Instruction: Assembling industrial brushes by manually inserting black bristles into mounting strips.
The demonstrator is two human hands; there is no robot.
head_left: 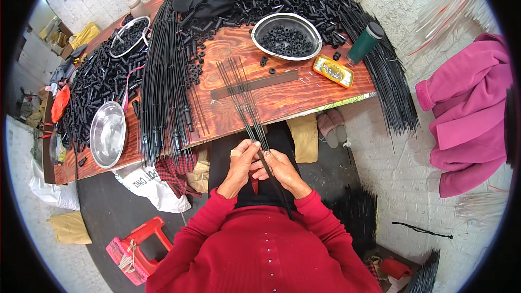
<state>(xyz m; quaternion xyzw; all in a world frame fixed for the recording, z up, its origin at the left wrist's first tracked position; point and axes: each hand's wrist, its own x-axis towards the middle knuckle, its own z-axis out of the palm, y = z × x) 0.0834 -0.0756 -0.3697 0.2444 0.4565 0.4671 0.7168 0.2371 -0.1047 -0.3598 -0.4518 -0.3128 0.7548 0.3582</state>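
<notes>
Both my hands are over my lap, just in front of the table edge, on one bundle of thin black rods [248,107]. The rods' far ends fan out over the wooden table [225,49], and their near ends slant down past my right wrist. My left hand [240,164] pinches the bundle with thumb and fingers. Close beside it, my right hand [282,171] closes round the same rods a little lower; its fingertips meet those of the left. A flat dark bar [271,83] lies on the table beyond, with the rod ends crossing above its left part.
A steel bowl [253,33] of small black rings stands behind the bar. Right of it are a yellow tray [347,83] with tiny metal pieces and a green flask [363,45]. Long rods [163,70] and heaped black parts [87,87] cover the left. A red stool [158,233] stands below.
</notes>
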